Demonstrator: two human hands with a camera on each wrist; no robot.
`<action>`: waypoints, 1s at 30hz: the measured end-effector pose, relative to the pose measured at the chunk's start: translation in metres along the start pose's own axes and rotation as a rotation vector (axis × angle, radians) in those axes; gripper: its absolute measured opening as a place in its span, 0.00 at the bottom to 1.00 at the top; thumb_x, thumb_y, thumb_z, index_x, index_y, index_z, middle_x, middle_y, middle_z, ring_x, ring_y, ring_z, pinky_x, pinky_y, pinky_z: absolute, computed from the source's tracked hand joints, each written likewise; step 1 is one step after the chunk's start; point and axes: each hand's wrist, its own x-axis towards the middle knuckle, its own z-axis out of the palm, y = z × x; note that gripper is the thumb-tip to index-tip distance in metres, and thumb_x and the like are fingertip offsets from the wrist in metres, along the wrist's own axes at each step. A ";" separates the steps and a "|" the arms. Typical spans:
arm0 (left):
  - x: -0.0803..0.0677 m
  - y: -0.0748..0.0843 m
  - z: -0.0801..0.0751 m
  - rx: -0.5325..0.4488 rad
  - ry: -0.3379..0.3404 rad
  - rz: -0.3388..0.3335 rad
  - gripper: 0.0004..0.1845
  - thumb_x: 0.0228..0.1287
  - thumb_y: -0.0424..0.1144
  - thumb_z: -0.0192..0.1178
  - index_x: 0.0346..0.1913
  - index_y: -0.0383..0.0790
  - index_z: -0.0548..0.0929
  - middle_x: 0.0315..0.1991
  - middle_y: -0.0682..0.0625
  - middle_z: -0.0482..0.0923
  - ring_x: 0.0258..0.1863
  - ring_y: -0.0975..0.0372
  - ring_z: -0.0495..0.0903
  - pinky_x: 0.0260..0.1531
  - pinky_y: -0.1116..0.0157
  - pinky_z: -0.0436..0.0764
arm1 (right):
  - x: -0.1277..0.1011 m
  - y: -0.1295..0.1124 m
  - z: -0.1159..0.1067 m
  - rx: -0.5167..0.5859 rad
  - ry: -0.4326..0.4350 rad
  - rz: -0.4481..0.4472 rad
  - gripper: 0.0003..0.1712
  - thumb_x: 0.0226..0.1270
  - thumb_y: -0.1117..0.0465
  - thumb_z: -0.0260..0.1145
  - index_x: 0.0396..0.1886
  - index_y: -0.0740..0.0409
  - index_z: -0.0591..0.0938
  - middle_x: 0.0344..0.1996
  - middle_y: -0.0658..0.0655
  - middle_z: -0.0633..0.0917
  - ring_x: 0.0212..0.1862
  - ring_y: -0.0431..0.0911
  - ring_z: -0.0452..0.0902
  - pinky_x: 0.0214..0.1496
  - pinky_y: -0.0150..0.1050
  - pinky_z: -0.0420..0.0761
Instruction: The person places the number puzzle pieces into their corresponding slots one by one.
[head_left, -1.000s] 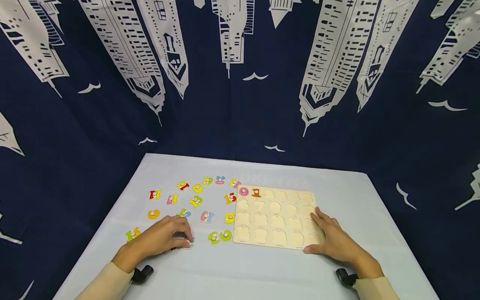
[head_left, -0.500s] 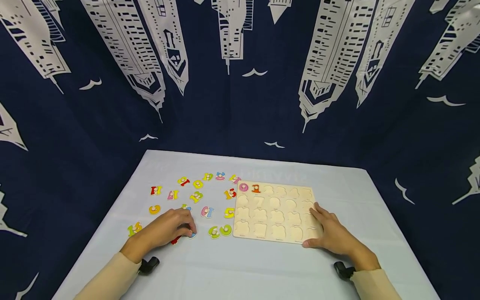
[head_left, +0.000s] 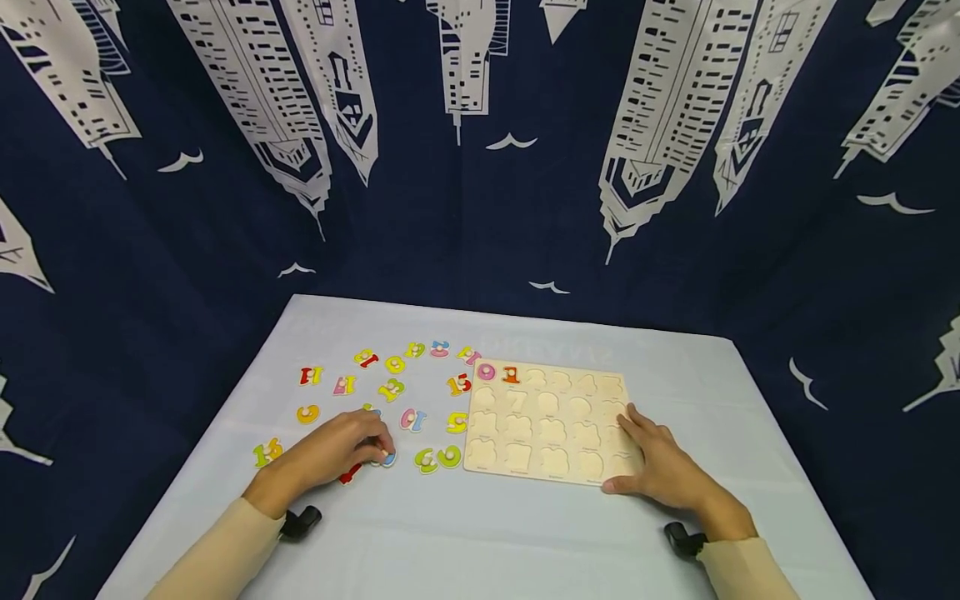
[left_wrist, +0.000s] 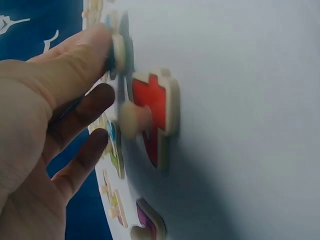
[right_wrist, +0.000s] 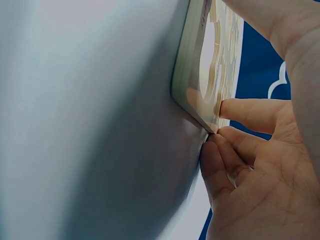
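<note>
My left hand [head_left: 337, 446] pinches a small blue number puzzle piece [head_left: 389, 460] by its knob, low over the table. Most of that piece hides behind the thumb and fingers, so its digit does not show. Close beside it lies a red number piece [left_wrist: 156, 102] with a round wooden knob [left_wrist: 131, 120]. On the right, my right hand [head_left: 663, 462] rests at the near right corner of the wooden puzzle board [head_left: 540, 477], fingers on its right side and thumb by the near edge. A pink 0 [head_left: 487, 372] and an orange 1 [head_left: 511, 375] sit in the board's top-row recesses.
Several number pieces lie scattered left of the board, among them a yellow 5 [head_left: 457, 422], a green 3 [head_left: 426, 460] and a yellow-orange 0 [head_left: 307, 414]. A white cloth [head_left: 480, 533] covers the table. Behind hangs a dark blue curtain [head_left: 465, 225] with white buildings.
My left hand has shifted slightly right with the blue piece, uncovering more of the red piece. My right hand stays at the board's corner. The head view has tilted a little.
</note>
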 end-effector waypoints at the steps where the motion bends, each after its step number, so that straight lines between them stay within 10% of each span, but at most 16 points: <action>1: 0.002 0.001 0.001 0.005 0.017 -0.001 0.06 0.76 0.42 0.80 0.48 0.60 0.94 0.45 0.69 0.86 0.48 0.73 0.81 0.57 0.64 0.88 | 0.000 0.000 -0.001 0.002 0.001 -0.001 0.79 0.52 0.35 0.95 0.89 0.77 0.66 0.92 0.80 0.57 0.84 0.78 0.64 0.83 0.79 0.72; 16: 0.087 0.050 0.014 -0.150 0.262 0.053 0.09 0.71 0.38 0.84 0.44 0.48 0.90 0.45 0.57 0.90 0.42 0.68 0.89 0.46 0.68 0.91 | -0.002 0.001 0.000 0.032 -0.006 -0.009 0.78 0.53 0.36 0.95 0.89 0.76 0.66 0.92 0.80 0.57 0.84 0.77 0.64 0.82 0.79 0.73; 30: 0.181 0.089 0.043 -0.183 0.297 0.032 0.06 0.75 0.37 0.81 0.45 0.41 0.92 0.47 0.49 0.90 0.43 0.59 0.91 0.45 0.70 0.90 | -0.004 0.002 0.000 0.019 0.012 -0.008 0.78 0.51 0.35 0.95 0.88 0.76 0.67 0.92 0.79 0.58 0.86 0.78 0.64 0.84 0.78 0.72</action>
